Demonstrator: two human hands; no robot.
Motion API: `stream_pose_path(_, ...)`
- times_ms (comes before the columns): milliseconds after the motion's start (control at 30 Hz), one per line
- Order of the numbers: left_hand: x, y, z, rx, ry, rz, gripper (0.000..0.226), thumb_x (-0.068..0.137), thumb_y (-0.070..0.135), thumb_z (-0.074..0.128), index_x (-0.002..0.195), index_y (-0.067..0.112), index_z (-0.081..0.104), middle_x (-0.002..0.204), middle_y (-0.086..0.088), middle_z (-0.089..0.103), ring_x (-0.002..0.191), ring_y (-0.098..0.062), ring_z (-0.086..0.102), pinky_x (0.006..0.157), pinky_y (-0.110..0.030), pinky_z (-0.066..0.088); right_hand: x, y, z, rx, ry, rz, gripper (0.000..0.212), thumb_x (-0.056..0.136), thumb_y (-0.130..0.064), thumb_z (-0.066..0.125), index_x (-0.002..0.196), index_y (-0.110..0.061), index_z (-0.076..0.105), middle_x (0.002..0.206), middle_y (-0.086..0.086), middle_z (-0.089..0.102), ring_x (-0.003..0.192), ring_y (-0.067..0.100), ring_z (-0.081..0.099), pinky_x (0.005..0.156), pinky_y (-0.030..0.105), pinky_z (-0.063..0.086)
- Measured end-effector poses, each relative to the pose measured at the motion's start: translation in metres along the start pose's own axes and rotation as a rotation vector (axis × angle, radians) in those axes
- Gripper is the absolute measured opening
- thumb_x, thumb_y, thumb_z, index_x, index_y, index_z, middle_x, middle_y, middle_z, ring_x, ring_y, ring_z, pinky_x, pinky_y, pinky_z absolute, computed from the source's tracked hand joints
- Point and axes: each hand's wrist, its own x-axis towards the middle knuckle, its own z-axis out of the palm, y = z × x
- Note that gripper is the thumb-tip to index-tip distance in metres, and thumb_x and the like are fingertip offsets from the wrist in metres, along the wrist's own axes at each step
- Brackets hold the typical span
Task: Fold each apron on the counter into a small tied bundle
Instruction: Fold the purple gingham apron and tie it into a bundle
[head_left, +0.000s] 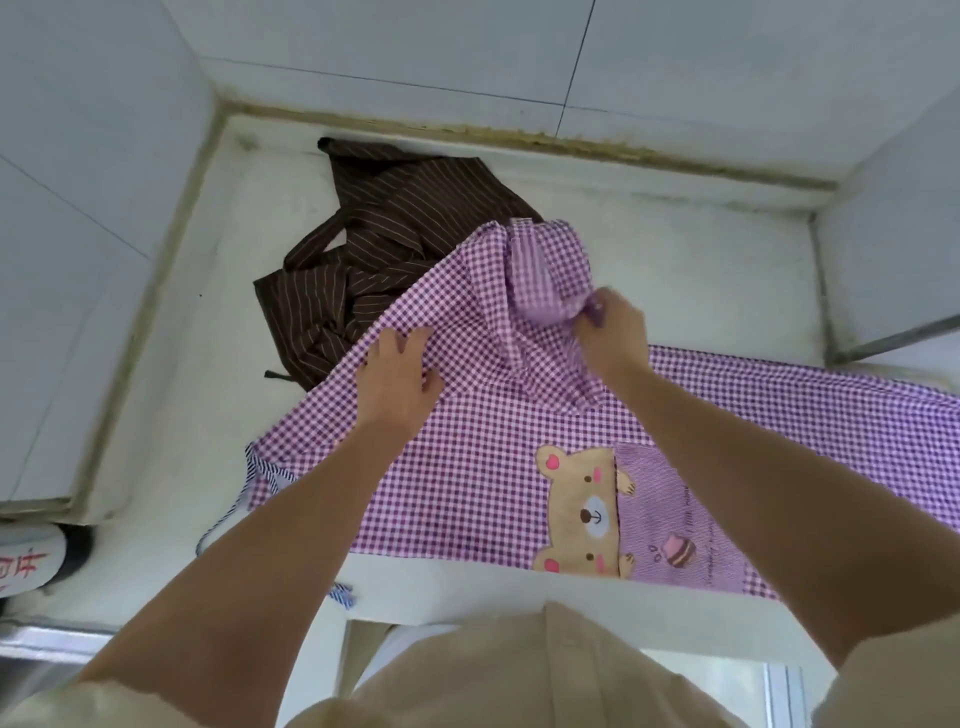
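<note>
Head view: a purple gingham apron (467, 467) lies spread across the white counter (675, 270), bear pocket (582, 512) near the front edge. The left hand (400, 371) presses flat on it, fingers straight — the right hand (610, 325) pinches a raised fold. A brown striped apron (374, 239) lies crumpled behind, partly under the gingham.

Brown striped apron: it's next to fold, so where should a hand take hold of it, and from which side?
Probably the strap loop at the brown striped apron's left, approached from the left: it stands clear of the crumpled heap, while the near right edge lies under the purple checked apron.
</note>
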Motion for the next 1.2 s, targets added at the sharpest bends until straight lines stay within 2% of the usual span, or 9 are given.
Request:
stream_pose_path(100, 0.002, 0.000, -0.001, -0.028, 0.029, -0.011, 0.053, 0.095, 0.031, 0.054, 0.144, 0.022, 0.036, 0.136, -0.009, 0.038, 0.123, -0.024, 0.043, 0.105, -0.041, 0.042, 0.032, -0.013, -0.031, 0.339, 0.371, 0.073, 0.029, 0.094, -0.015, 0.055, 0.121, -0.005, 0.052, 0.102, 0.006, 0.059, 0.093, 0.022, 0.058, 0.079, 0.028, 0.045)
stream_pose_path(233, 0.005, 0.001, -0.006, -0.071, 0.149, -0.023, 0.050, 0.092, 0.023, 0.059, 0.138, 0.015, 0.042, 0.136, -0.012, 0.038, 0.123, -0.026, 0.043, 0.101, -0.040, 0.047, 0.035, -0.016, -0.032, 0.167, 0.469, -0.140, 0.048, 0.090, -0.030, 0.058, 0.129, -0.005, 0.047, 0.129, 0.013, 0.048, 0.119, 0.024, 0.046, 0.101, 0.024, 0.033)
stream_pose_path(433, 0.011, -0.002, -0.014, 0.041, 0.265, -0.207, 0.055, 0.085, 0.023, 0.065, 0.134, 0.011, 0.042, 0.134, -0.018, 0.041, 0.118, -0.033, 0.042, 0.098, -0.042, 0.041, -0.002, -0.012, 0.018, -0.156, -0.090, -0.286, 0.076, 0.074, -0.063, 0.070, 0.127, -0.014, 0.044, 0.124, 0.003, 0.047, 0.114, 0.018, 0.046, 0.099, 0.036, 0.041)
stream_pose_path(667, 0.004, -0.010, -0.027, -0.052, 0.162, -0.277, 0.039, 0.092, 0.016, 0.061, 0.130, 0.015, 0.049, 0.124, -0.009, 0.052, 0.089, -0.023, 0.058, 0.074, -0.037, 0.048, -0.003, -0.011, 0.008, 0.107, -0.205, -0.232, 0.035, 0.090, -0.007, 0.057, 0.125, -0.005, 0.061, 0.120, 0.013, 0.066, 0.108, 0.027, 0.060, 0.091, 0.025, 0.043)
stream_pose_path(767, -0.001, -0.003, -0.029, -0.054, 0.192, -0.262, 0.028, 0.093, 0.013, 0.058, 0.121, 0.013, 0.055, 0.123, -0.010, 0.055, 0.084, -0.025, 0.059, 0.071, -0.035, 0.045, -0.004, 0.004, -0.022, 0.121, -0.583, -0.045, 0.033, 0.090, -0.008, 0.060, 0.122, -0.002, 0.061, 0.119, 0.013, 0.066, 0.109, 0.028, 0.060, 0.091, 0.031, 0.045)
stream_pose_path(867, -0.008, 0.001, -0.030, -0.065, 0.224, -0.233, 0.025, 0.093, 0.010, 0.057, 0.117, 0.011, 0.055, 0.124, -0.011, 0.053, 0.076, -0.021, 0.051, 0.068, -0.033, 0.041, -0.011, 0.036, -0.051, -0.308, -0.882, 0.045, 0.028, 0.087, -0.004, 0.060, 0.115, -0.005, 0.059, 0.105, 0.006, 0.062, 0.103, 0.027, 0.059, 0.080, 0.024, 0.046)
stream_pose_path(1000, -0.028, -0.002, -0.026, -0.037, 0.291, -0.170, 0.016, 0.090, 0.005, 0.057, 0.106, 0.010, 0.054, 0.115, -0.013, 0.053, 0.068, -0.026, 0.052, 0.060, -0.036, 0.042, -0.017, 0.077, -0.074, -0.773, -0.654, -0.002, 0.031, 0.091, -0.008, 0.053, 0.121, -0.011, 0.063, 0.111, 0.010, 0.063, 0.110, 0.029, 0.059, 0.090, 0.035, 0.050)
stream_pose_path(1100, -0.044, -0.005, -0.021, -0.007, 0.266, -0.103, 0.015, 0.088, 0.004, 0.058, 0.101, 0.011, 0.056, 0.110, -0.012, 0.054, 0.069, -0.028, 0.057, 0.060, -0.037, 0.047, -0.028, 0.088, -0.070, -0.545, -0.438, -0.256, 0.059, 0.082, -0.022, 0.072, 0.137, -0.023, 0.050, 0.137, 0.007, 0.050, 0.129, 0.027, 0.046, 0.110, 0.046, 0.036)
stream_pose_path(1200, -0.059, -0.005, -0.016, 0.012, 0.242, -0.063, 0.018, 0.087, 0.004, 0.059, 0.103, 0.013, 0.060, 0.110, -0.011, 0.058, 0.080, -0.031, 0.060, 0.065, -0.037, 0.047, -0.051, 0.080, -0.051, -0.280, -0.475, -0.514, 0.048, 0.077, -0.010, 0.074, 0.121, -0.018, 0.057, 0.115, 0.000, 0.057, 0.104, 0.013, 0.054, 0.098, 0.033, 0.046)
